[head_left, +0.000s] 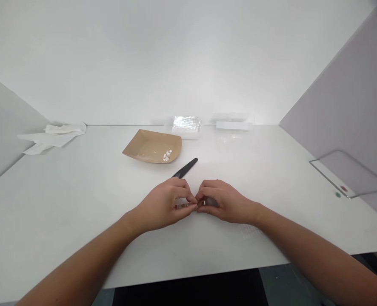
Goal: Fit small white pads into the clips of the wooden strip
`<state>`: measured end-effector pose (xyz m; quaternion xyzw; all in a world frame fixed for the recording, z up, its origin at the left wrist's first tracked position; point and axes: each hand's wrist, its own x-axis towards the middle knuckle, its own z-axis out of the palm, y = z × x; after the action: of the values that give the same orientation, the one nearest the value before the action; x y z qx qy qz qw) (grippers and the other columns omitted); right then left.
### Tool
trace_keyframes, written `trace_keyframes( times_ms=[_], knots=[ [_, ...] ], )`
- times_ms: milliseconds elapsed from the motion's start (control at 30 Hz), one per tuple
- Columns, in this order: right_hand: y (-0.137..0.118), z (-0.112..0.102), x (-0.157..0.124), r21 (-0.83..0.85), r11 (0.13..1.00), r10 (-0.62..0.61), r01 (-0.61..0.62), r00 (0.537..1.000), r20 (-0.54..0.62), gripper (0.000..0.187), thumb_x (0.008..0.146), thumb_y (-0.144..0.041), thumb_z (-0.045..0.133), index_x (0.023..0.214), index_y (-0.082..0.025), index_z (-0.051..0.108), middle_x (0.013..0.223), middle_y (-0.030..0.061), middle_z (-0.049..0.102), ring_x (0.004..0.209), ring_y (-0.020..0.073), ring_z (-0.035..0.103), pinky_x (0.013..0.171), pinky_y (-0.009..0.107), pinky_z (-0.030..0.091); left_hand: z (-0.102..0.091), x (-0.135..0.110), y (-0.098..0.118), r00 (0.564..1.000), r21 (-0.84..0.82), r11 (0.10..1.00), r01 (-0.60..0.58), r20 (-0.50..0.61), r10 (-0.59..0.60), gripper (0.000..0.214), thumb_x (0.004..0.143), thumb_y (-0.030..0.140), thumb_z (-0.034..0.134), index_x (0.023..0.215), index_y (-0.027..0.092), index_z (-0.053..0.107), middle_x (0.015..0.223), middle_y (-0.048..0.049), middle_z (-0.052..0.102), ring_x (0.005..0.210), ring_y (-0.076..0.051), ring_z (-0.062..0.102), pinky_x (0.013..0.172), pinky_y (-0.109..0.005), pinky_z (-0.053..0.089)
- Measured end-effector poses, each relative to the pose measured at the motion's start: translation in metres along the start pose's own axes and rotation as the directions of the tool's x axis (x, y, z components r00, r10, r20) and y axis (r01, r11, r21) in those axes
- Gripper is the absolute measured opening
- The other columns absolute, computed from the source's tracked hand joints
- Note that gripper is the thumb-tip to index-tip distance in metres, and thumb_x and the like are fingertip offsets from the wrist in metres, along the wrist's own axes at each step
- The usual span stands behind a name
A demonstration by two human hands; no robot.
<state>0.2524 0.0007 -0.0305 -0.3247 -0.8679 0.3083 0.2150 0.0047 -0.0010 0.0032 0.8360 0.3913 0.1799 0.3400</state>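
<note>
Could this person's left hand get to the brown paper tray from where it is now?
Probably yes. Only bare tabletop seems to lie between the left hand and the tray's near edge. The dark handle lies off to the right, leaving that way free.

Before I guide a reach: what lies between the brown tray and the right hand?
In the head view, a slim black object lies on the white table between the brown tray and the right hand.
</note>
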Motion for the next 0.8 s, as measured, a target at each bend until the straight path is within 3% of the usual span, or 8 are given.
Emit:
trace_keyframes(
  times_ms=[167, 400, 567, 667, 800],
  knots=[
    [-0.0008, 0.0000, -0.0002, 0.005, 1.000, 0.007, -0.007, 1.000, -0.001, 0.010, 0.096, -0.029, 0.075, 0.104, -0.023, 0.071, 0.101, 0.0032, 0.071, 0.088, 0.0176, 0.067, 0.085, 0.036, 0.054, 0.0011, -0.0014, -0.0018, 0.992, 0.135, 0.984, -0.118, -0.028, 0.123, 0.011, 0.092, 0.027, 0.071, 0.092, 0.025, 0.081, 0.091, -0.0049, 0.069, 0.085, -0.019, 0.060, 0.074, -0.031, 0.051],
    [0.0002, 0.0007, 0.0006, 0.017, 1.000, -0.006, 0.006, 1.000, -0.015, 0.010, 0.095, -0.028, 0.076, 0.101, -0.023, 0.071, 0.098, 0.0019, 0.071, 0.088, 0.0171, 0.066, 0.084, 0.035, 0.053, 0.0028, -0.0004, 0.0020, 0.983, 0.222, 0.960, -0.170, -0.032, 0.181, 0.008, 0.091, 0.021, 0.069, 0.090, 0.023, 0.077, 0.091, -0.0038, 0.071, 0.086, -0.019, 0.059, 0.087, -0.037, 0.050],
    [0.0014, 0.0014, -0.0002, -0.002, 1.000, -0.002, 0.002, 1.000, -0.011, 0.010, 0.095, -0.028, 0.076, 0.101, -0.023, 0.071, 0.098, 0.0023, 0.071, 0.087, 0.0176, 0.066, 0.083, 0.035, 0.053, 0.0008, -0.0002, 0.0028, 0.978, 0.247, 0.948, -0.200, -0.008, 0.208, 0.008, 0.092, 0.030, 0.072, 0.090, 0.022, 0.074, 0.089, -0.0040, 0.071, 0.083, -0.019, 0.060, 0.081, -0.035, 0.049],
    [0.0011, 0.0014, -0.0004, -0.017, 1.000, -0.001, 0.001, 1.000, -0.011, 0.010, 0.095, -0.029, 0.076, 0.100, -0.023, 0.070, 0.098, 0.0026, 0.070, 0.087, 0.0177, 0.065, 0.083, 0.035, 0.053, -0.0007, -0.0011, 0.0029, 0.971, 0.301, 0.927, -0.224, -0.011, 0.239, 0.010, 0.089, 0.033, 0.076, 0.092, 0.024, 0.075, 0.090, -0.0020, 0.072, 0.088, -0.020, 0.062, 0.098, -0.041, 0.046],
    [0.0004, 0.0014, -0.0002, -0.001, 1.000, -0.009, 0.009, 1.000, -0.011, 0.010, 0.095, -0.027, 0.076, 0.101, -0.023, 0.070, 0.098, 0.0025, 0.071, 0.087, 0.0176, 0.066, 0.083, 0.035, 0.053, -0.0017, -0.0025, 0.0038, 0.958, 0.372, 0.891, -0.260, -0.016, 0.286, 0.011, 0.087, 0.033, 0.078, 0.094, 0.025, 0.074, 0.087, 0.0006, 0.071, 0.091, -0.020, 0.062, 0.121, -0.051, 0.027]
  ],
)
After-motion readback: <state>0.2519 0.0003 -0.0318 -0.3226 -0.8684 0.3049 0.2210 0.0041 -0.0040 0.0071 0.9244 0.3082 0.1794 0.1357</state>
